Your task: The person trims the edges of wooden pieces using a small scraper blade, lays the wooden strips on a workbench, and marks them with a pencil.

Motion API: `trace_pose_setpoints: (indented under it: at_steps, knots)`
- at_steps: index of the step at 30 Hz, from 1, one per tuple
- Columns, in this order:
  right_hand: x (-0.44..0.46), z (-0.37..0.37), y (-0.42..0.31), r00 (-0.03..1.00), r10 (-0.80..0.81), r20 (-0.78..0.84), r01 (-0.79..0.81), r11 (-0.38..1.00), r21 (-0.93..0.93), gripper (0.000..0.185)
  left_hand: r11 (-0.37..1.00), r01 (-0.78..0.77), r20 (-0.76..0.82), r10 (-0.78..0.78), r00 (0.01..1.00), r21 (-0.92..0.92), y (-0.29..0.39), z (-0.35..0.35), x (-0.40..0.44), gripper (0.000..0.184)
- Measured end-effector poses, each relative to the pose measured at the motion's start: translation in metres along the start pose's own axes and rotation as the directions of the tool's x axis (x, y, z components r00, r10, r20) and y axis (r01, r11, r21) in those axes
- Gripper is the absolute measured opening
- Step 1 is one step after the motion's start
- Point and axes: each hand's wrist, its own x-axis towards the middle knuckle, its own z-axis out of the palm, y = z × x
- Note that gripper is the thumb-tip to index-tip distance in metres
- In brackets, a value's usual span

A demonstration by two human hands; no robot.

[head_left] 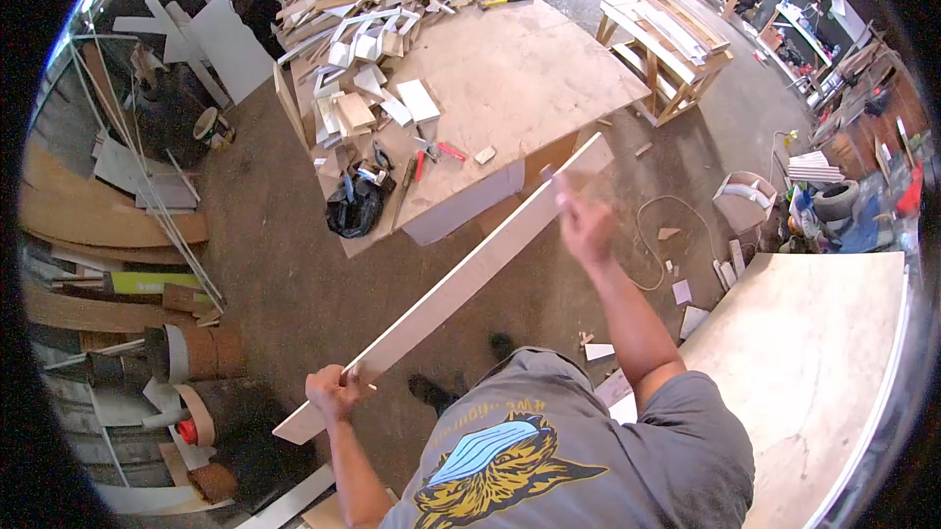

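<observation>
A long, narrow pale wooden board (461,284) slants across the middle of the view, in front of my body. My left hand (334,392) is closed around it near its lower left end. At the upper right end is my right hand (588,225), smeared by motion, at the board's edge. A small dark thing shows just beyond its fingertips; I cannot make out what it is, or whether the hand holds it.
Ahead stands a worktable (510,68) with a heap of wood offcuts (392,0), pliers (382,156) and a black plastic bag (355,207). A wooden stand (667,44) is beyond. A large panel (804,362) lies at right. Two people are in the background.
</observation>
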Motion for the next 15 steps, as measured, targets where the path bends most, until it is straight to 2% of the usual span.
trace_pose_setpoints:
  at_steps: [2, 4, 5, 8, 9, 12, 13, 14, 15]
  knots:
    - [0.003, -0.004, 0.005, 0.998, 0.007, -0.064, -0.008, 1.000, -0.019, 0.034, 0.999, 0.006, 0.016, -0.007, 1.000, 0.048, -0.004, 0.002, -0.001, 0.059]
    - [0.012, -0.014, 0.003, 0.992, 0.013, -0.122, -0.016, 0.999, -0.032, 0.033, 1.000, 0.001, 0.018, -0.001, 1.000, -0.005, -0.006, 0.004, 0.000, 0.059]
    - [0.023, -0.022, 0.006, 0.970, 0.183, -0.157, -0.180, 0.983, 0.036, 0.035, 1.000, 0.001, 0.023, -0.001, 1.000, -0.030, -0.007, 0.003, -0.001, 0.059]
    - [-0.001, -0.014, 0.011, 0.999, 0.046, -0.016, -0.046, 0.998, -0.043, 0.031, 1.000, 0.012, 0.042, -0.011, 0.999, -0.020, -0.013, 0.007, -0.002, 0.059]
    - [0.004, -0.027, -0.019, 0.997, -0.058, 0.055, 0.059, 0.998, -0.016, 0.031, 0.999, 0.031, 0.046, -0.030, 0.999, -0.028, -0.013, 0.007, -0.002, 0.059]
    - [0.003, -0.016, 0.003, 0.998, -0.023, -0.050, 0.019, 0.996, -0.083, 0.036, 0.998, 0.055, 0.077, -0.052, 0.996, -0.033, -0.013, 0.003, -0.003, 0.061]
    - [0.011, -0.018, 0.008, 0.981, 0.110, -0.158, -0.114, 0.993, -0.016, 0.039, 0.999, 0.043, 0.097, -0.040, 0.994, -0.027, -0.011, 0.002, -0.003, 0.062]
    - [0.005, -0.016, 0.007, 0.991, 0.076, -0.112, -0.082, 0.995, -0.057, 0.040, 0.999, 0.031, 0.115, -0.028, 0.993, -0.022, -0.010, 0.001, -0.004, 0.062]
    - [-0.002, -0.012, 0.007, 0.997, 0.043, -0.071, -0.050, 0.994, -0.097, 0.042, 0.996, 0.085, 0.155, -0.078, 0.985, -0.035, -0.010, 0.001, -0.004, 0.063]
